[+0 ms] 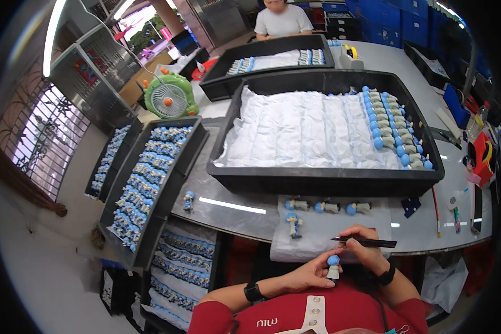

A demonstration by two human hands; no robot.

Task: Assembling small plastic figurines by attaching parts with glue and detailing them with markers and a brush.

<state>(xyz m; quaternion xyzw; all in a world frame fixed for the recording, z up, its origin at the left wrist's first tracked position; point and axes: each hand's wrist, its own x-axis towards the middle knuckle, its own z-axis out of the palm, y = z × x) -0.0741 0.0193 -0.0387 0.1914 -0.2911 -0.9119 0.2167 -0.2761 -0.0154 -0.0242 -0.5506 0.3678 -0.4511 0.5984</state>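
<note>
Red fabric of the person's shirt fills the lower edge, with both forearms coming up from it. The left hand [309,274], a dark watch on its wrist, is curled around a small figurine [333,268] with a round blue head and pale body, pinching it close to the chest. The right hand [364,246], also wearing a dark wristband, is closed around a thin dark brush or pen [367,241] that lies nearly level, its tip pointing left just above the figurine.

Just beyond the hands, a white cloth [317,234] is spread on the grey bench [228,209]. One blue-headed figurine [293,224] stands upright on it, and three more [328,207] lie in a row on their sides along its far edge. Another single figurine [188,200] stands on the bare bench to the left.

Behind these sits a large black tray [328,181] lined with white padding; rows of the same figurines [392,125] fill its right side. To the left, a long black tray [150,178] is packed with blue figurines, with similar trays below and beside it.

Farther back stand a green desk fan [170,97] and another black tray [270,58]. A second person in a white shirt [282,21] sits at the far end.
</note>
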